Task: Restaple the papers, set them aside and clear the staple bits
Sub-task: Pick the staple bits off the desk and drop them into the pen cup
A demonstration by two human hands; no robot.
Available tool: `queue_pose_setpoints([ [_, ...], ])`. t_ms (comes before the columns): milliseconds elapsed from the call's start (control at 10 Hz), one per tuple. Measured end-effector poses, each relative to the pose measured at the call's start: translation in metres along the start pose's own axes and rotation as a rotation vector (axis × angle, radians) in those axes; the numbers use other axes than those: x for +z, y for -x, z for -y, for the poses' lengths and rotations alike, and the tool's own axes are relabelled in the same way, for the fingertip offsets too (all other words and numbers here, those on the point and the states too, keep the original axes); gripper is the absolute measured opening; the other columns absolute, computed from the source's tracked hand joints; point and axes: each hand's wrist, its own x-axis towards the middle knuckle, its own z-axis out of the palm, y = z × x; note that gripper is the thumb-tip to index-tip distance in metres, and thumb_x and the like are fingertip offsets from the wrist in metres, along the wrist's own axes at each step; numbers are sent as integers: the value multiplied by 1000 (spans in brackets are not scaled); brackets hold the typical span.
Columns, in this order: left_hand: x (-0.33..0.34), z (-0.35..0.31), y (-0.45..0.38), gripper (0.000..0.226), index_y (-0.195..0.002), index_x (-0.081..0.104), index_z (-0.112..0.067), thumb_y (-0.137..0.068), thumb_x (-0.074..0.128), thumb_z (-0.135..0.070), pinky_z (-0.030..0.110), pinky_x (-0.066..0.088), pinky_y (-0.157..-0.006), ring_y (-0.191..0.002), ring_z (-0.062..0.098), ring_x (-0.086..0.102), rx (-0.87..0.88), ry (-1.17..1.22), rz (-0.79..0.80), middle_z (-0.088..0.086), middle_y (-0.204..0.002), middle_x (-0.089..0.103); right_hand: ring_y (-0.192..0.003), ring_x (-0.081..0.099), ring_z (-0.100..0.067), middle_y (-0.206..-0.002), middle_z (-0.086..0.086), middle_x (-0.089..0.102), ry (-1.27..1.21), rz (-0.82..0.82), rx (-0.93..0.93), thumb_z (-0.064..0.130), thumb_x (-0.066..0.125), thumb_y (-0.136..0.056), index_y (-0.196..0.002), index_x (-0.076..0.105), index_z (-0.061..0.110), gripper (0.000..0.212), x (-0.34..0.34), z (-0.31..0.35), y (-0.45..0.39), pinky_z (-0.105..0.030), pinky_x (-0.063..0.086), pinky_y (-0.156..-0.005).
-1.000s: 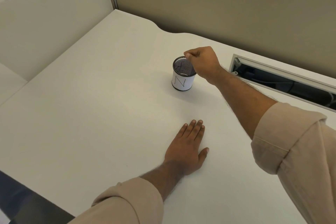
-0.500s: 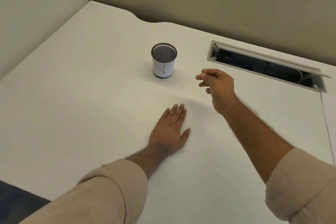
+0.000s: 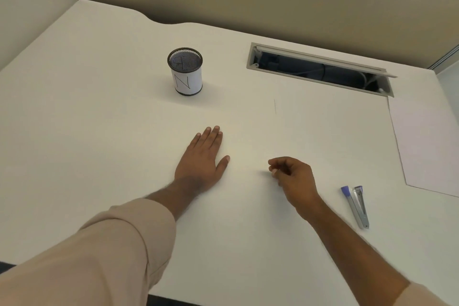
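Seemed midway through clearing staple bits, right hand (image 3: 294, 182) pinched over the desk (image 3: 99, 131), contents unclear, left hand (image 3: 201, 159) flat beside it, cup (image 3: 186, 74) far ahead

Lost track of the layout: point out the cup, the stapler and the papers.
cup (image 3: 188, 82): head view, on its white label.
stapler (image 3: 359, 206): head view, on the metal body.
papers (image 3: 427, 146): head view, on the top sheet's bare middle.

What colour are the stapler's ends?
Purple-blue; the stapler itself is silver. Head view.
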Motion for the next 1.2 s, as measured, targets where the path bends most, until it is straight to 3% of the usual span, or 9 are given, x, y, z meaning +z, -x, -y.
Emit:
queue_pose_setpoints([
  [100, 1, 0, 0, 69, -156, 12, -14, -99, 21, -52, 33, 0, -122, -151, 12, 1, -1, 2, 0, -2, -165, 6, -76, 60, 2, -91, 5, 70, 123, -9, -76, -6, 53, -85, -98, 73, 17, 33, 0, 0, -10, -9, 44, -69],
  [300, 0, 1, 0, 68, -156, 9, -15, -100, 23, -51, 33, 0, -123, -151, 11, -2, -6, 22, 13, -3, -165, 3, -86, 58, -9, -103, 0, 68, 328, 11, -202, -5, 46, -87, -115, 68, 17, 42, 14, 9, -42, -16, 42, -79],
  [400, 0, 2, -1, 69, -156, 10, -15, -99, 22, -52, 34, 1, -123, -151, 12, 0, -7, 17, 6, -2, -165, 4, -99, 55, -17, -110, -3, 62, 605, 88, -333, -1, 40, -88, -131, 58, 19, 51, 35, 15, -60, -24, 42, -90],
  [500, 0, 1, -1, 70, -156, 10, -15, -98, 20, -53, 34, 3, -123, -151, 12, 0, -7, 9, 9, -2, -165, 4, -106, 54, -21, -110, -2, 58, 732, 109, -376, 2, 38, -88, -137, 51, 23, 55, 46, 23, -71, -32, 45, -92],
  [700, 0, 2, -1, 70, -156, 11, -15, -98, 20, -53, 34, 3, -123, -151, 12, 0, -8, 4, 12, -2, -165, 4, -111, 51, -24, -116, -2, 52, 868, 162, -357, 5, 38, -87, -141, 45, 26, 59, 55, 32, -82, -34, 45, -90],
  [1000, 2, 2, -2, 68, -156, 11, -15, -100, 24, -51, 34, 3, -123, -151, 13, 1, -4, 1, 17, -1, -165, 6, -101, 48, -24, -105, -3, 54, 998, 225, -534, 10, 42, -93, -132, 57, 23, 44, 14, 0, -32, -30, 37, -70],
  [1200, 2, 2, -1, 68, -156, 12, -14, -100, 24, -51, 35, 4, -123, -151, 13, 1, -1, 7, 21, -1, -165, 6, -92, 52, -24, -96, 0, 57, 923, 257, -556, 18, 51, -95, -121, 66, 23, 30, -11, -29, 24, -35, 46, -67],
])
